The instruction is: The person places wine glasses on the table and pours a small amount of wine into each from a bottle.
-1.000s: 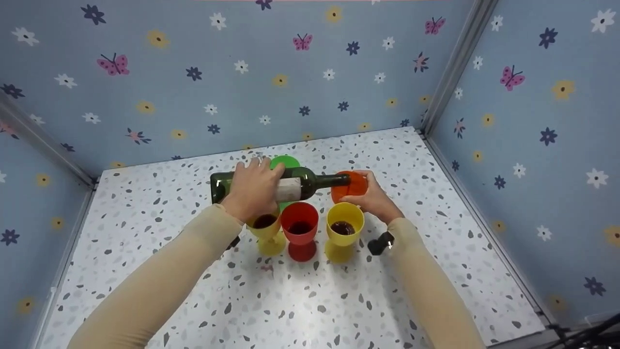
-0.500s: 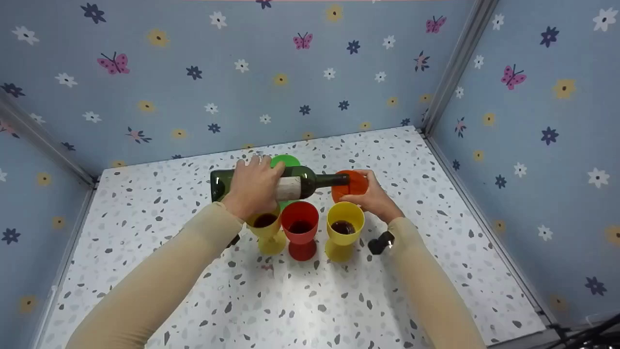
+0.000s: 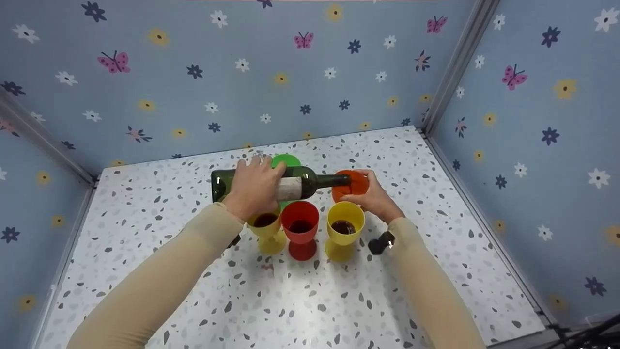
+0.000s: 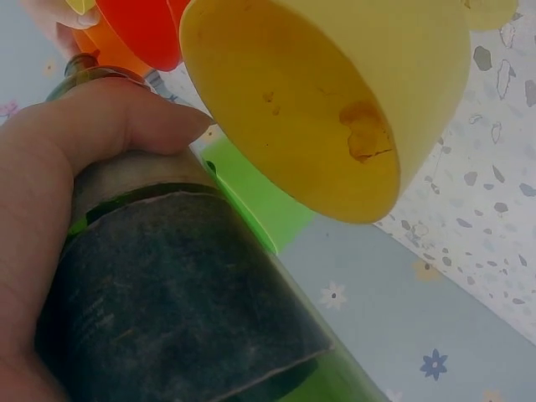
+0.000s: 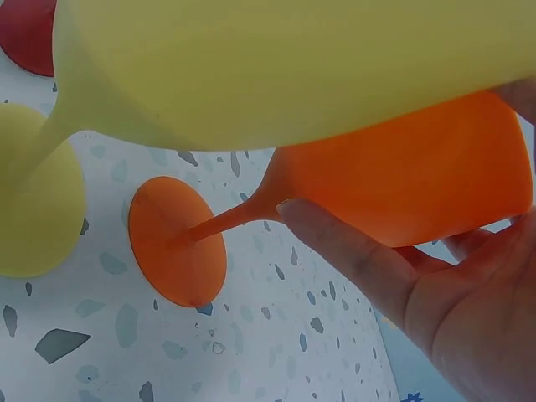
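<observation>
My left hand (image 3: 254,186) grips a green wine bottle (image 3: 307,182) round its labelled body, tipped nearly level. The bottle's neck points right, its mouth over an orange goblet (image 3: 359,188). A thin dark line runs down from the mouth inside that goblet. My right hand (image 3: 377,199) holds the orange goblet's bowl from the right, thumb in front; in the right wrist view its round foot (image 5: 180,243) is at the tabletop. Nearer me stand a left yellow goblet (image 3: 271,242), a red goblet (image 3: 301,240) and a right yellow goblet (image 3: 341,240), each with dark liquid inside.
A green goblet (image 3: 286,160) stands behind the bottle, partly hidden by it. The speckled white tabletop (image 3: 310,300) is bounded by a flowered blue back wall (image 3: 271,102) and side panels. Black cables (image 3: 591,334) lie at the lower right corner.
</observation>
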`<state>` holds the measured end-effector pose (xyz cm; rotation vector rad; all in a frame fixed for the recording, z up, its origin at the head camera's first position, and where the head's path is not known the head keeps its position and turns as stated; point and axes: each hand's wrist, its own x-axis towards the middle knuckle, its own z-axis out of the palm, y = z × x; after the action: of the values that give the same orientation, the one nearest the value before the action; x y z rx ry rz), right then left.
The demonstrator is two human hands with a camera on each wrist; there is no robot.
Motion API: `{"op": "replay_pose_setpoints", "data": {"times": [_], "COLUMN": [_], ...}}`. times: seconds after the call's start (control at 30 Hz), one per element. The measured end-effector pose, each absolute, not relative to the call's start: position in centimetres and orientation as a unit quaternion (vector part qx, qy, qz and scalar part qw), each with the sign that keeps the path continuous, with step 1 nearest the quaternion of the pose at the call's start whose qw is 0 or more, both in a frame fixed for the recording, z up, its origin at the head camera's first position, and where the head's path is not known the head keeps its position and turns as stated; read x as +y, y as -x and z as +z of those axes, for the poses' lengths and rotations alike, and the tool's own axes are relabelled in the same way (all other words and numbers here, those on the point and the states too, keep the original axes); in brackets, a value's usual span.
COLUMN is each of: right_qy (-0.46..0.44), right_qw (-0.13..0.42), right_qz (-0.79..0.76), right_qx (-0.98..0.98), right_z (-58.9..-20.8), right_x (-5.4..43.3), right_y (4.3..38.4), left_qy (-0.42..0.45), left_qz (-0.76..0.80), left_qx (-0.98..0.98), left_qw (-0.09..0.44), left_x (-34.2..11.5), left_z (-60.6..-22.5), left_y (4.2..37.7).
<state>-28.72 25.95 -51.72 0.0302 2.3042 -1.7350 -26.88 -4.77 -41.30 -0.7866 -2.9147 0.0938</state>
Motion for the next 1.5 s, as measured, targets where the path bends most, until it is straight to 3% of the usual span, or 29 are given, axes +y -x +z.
{"op": "replay_pose_setpoints", "data": {"times": [1.5], "right_qy": [-0.015], "right_qw": [0.129], "right_qz": [-0.591], "right_qx": [0.796], "right_z": [-51.65], "right_x": [25.94], "right_y": [28.76], "left_qy": [0.247], "left_qz": [-0.007], "left_qx": [-0.968], "left_qw": [0.048], "left_x": [-4.28], "left_z": [-41.83], "left_y": [27.29]}}
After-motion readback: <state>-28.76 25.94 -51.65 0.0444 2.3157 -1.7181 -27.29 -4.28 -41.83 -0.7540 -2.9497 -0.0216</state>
